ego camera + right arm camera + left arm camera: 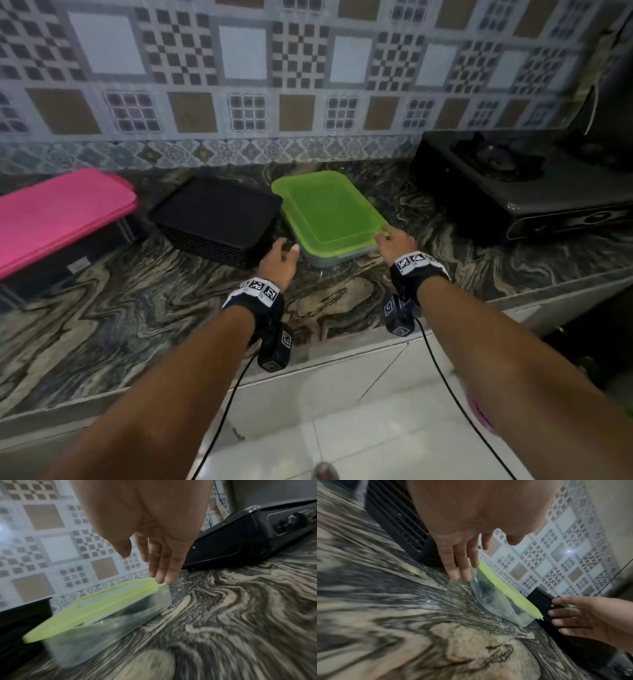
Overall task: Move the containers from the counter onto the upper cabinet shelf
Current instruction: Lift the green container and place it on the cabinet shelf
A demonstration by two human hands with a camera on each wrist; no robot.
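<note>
A clear container with a green lid [329, 212] sits on the marble counter near the tiled wall. To its left stand a black slatted container [219, 219] and a dark box with a pink lid [58, 216]. My left hand [281, 255] hovers by the green-lidded container's [496, 599] near left corner, fingers [462, 566] straight and spread, holding nothing. My right hand [390, 238] reaches its near right corner, straight fingers [163, 568] at the lid's [96, 608] edge. Whether they touch it is unclear. Both hands are open.
A black gas stove [520, 185] stands on the counter [137, 315] to the right of the green-lidded container. The patterned tiled wall [239, 85] runs behind everything. The counter's front edge [308, 363] lies under my forearms. No cabinet shelf is in view.
</note>
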